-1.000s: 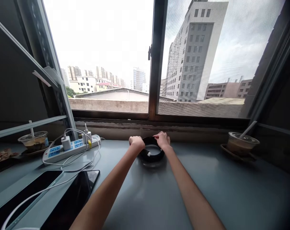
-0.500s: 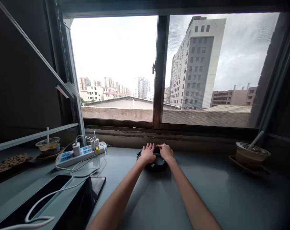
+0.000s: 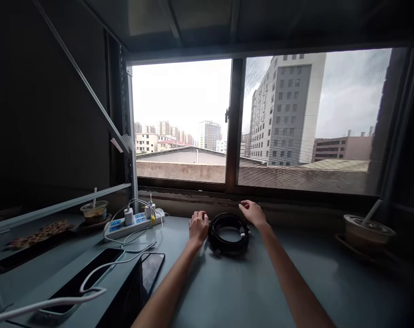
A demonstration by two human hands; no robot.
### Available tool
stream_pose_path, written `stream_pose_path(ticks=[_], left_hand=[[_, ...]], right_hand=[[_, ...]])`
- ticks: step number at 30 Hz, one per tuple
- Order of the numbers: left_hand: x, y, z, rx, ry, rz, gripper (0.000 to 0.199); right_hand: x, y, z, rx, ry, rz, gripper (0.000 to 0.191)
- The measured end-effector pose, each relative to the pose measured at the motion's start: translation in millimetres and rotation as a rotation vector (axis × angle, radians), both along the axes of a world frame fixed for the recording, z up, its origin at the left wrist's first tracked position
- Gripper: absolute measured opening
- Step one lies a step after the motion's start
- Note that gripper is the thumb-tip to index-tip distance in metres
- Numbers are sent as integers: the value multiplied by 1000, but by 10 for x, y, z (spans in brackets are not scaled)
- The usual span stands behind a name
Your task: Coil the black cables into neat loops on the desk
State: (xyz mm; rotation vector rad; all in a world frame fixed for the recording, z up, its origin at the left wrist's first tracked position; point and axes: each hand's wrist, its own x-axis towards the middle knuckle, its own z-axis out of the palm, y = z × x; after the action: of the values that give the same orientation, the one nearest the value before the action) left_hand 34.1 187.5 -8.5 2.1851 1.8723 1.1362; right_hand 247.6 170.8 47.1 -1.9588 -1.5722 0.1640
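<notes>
A coil of black cable [image 3: 229,248] lies in a ring on the grey tabletop, a metal-tipped plug showing on its right side. Just left of the coil is my left hand [image 3: 199,226], back upward, its fingers loosely bent and somewhat apart, with nothing seen in it. Beyond the coil's upper right, my right hand [image 3: 253,213] hovers near the wall under the window. Its fingers are loosely curled with no object showing between them. Neither hand grips the cable.
At the left stand a white power strip [image 3: 138,225] with plugged-in chargers and looping white cables, two dark-screened devices [image 3: 87,275], and a drink cup [image 3: 94,213] on a coaster. Another cup with a straw [image 3: 369,230] stands at the right. A metal shelf frame rises at the left.
My hands have come off the coil of cable and moved apart, the left one leftward and the right one rightward. The view has tilted up and shifted left.
</notes>
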Motion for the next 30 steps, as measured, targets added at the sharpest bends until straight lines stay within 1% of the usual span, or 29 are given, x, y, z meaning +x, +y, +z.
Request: stream_pose_path(ticks=[2,5,8,10,12,14,16,19,21,23,25,27,30], left_hand=[[-129,60,-89,-81,11,63,28],[-214,111,-204,-172,64,98,24],[-168,84,-275,-177,105,61,23],[-112,46,-302,-164,102,24,22],[-76,20,-316,-146,66,1,20],[-72,21,-313,-122,-8,-2,21],[-90,41,-293,-79,-120,19,24],[-110,63,-230,56,-303,61,30],[-97,46,-177,167,-384,48,33],[-59,4,-126,257,-419,0,33],[-8,-53,-92,313,-418,-57,33],[46,-109,-83,330,-395,-103,34],[108,-162,-116,291,-363,-130,36]], right_hand=[[138,-71,-55,-41,14,-24,30],[312,-185,-278,-141,25,-78,26],[371,-259,-558,-210,26,-130,25],[350,-281,-709,-212,9,-165,25],[313,-289,-803,-195,-9,-196,26],[285,-294,-846,-173,-16,-214,27],[278,-304,-857,-152,-7,-226,27],[284,-336,-848,-104,28,-252,27],[277,-365,-825,-51,61,-268,27],[248,-396,-775,26,97,-277,29],[192,-424,-689,118,128,-267,32],[115,-449,-566,206,146,-223,37],[2,-481,-335,284,138,-87,51]])
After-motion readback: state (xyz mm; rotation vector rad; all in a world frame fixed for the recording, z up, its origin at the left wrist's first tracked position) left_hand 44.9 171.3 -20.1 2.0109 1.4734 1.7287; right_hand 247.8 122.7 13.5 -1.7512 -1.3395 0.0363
